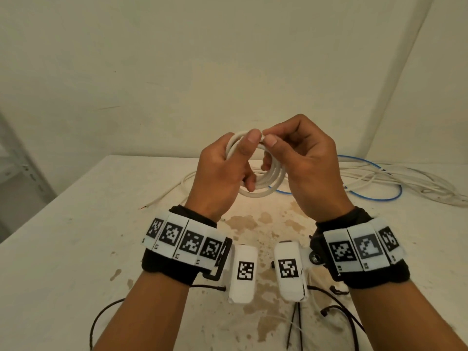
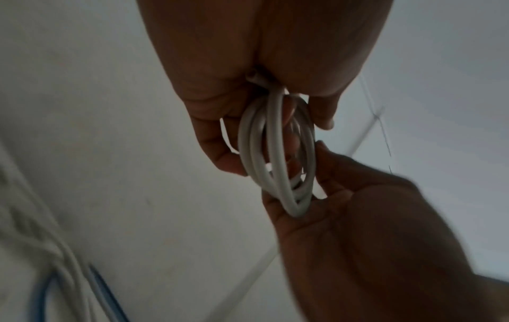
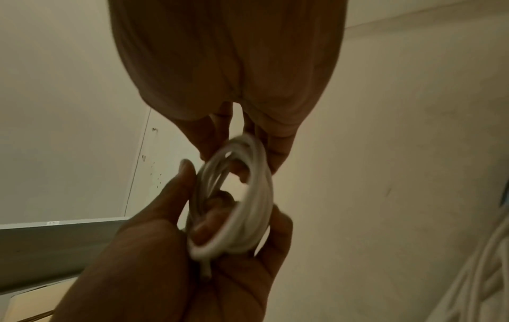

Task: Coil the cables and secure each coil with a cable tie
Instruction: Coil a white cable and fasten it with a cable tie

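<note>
Both hands are raised above the middle of the worktop (image 1: 63, 249), left hand (image 1: 222, 176) beside right hand (image 1: 306, 168), thumbs meeting at the top of a cable coil (image 1: 268, 181) held between them. Behind the coil, loose cables (image 1: 395, 178) lie heaped toward the worktop's far right corner, 1 strand (image 1: 167, 196) trailing out toward the left edge. Near the front edge, below the wrists, thin cords (image 1: 336, 310) lie on the worktop. A wall (image 1: 228, 59) stands behind the far edge.
</note>
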